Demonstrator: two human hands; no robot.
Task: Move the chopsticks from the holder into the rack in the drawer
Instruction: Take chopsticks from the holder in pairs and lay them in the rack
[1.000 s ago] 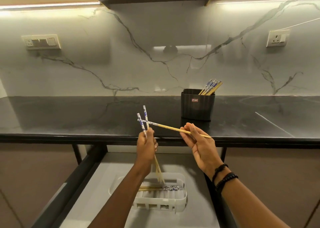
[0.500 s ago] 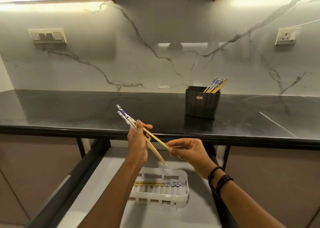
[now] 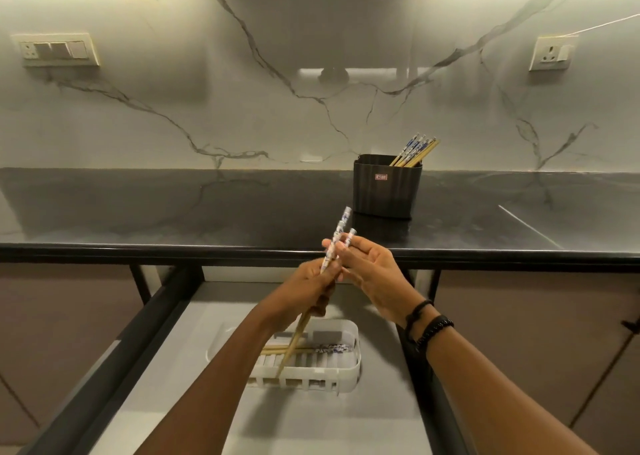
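Over the past second I have brought the loose chopstick from my right hand (image 3: 372,274) across to join the ones in my left hand (image 3: 308,293). A second ago it lay crosswise, pinched in the right fingers and meeting the left-hand sticks at their patterned ends. Half a second ago the bundle slanted away to the left with the right hand just below it. Now the held chopsticks (image 3: 332,246) stand steep and nearly parallel, patterned ends up and bare wooden tips pointing down over the white rack (image 3: 341,371).

State of the hands: the left is closed around the middle of the bundle. The right is loosely curled, fingertips touching the upper patterned ends, apparently squaring them; I cannot tell whether it bears any weight.

Location of the task's items: the held sticks are in the air above the open drawer (image 3: 166,316). Some chopsticks already lie flat across the rack; their count is unclear. A further bunch leans in the black holder (image 3: 387,191) on the dark countertop (image 3: 138,212), well apart from my hands.

Judgement: the sticks are now gathered into one hand and aligned, so the next move is to lower them and lay them beside those in the rack. The task is partly done; the holder is not yet emptied. Uneven ends could let one stick slip out.
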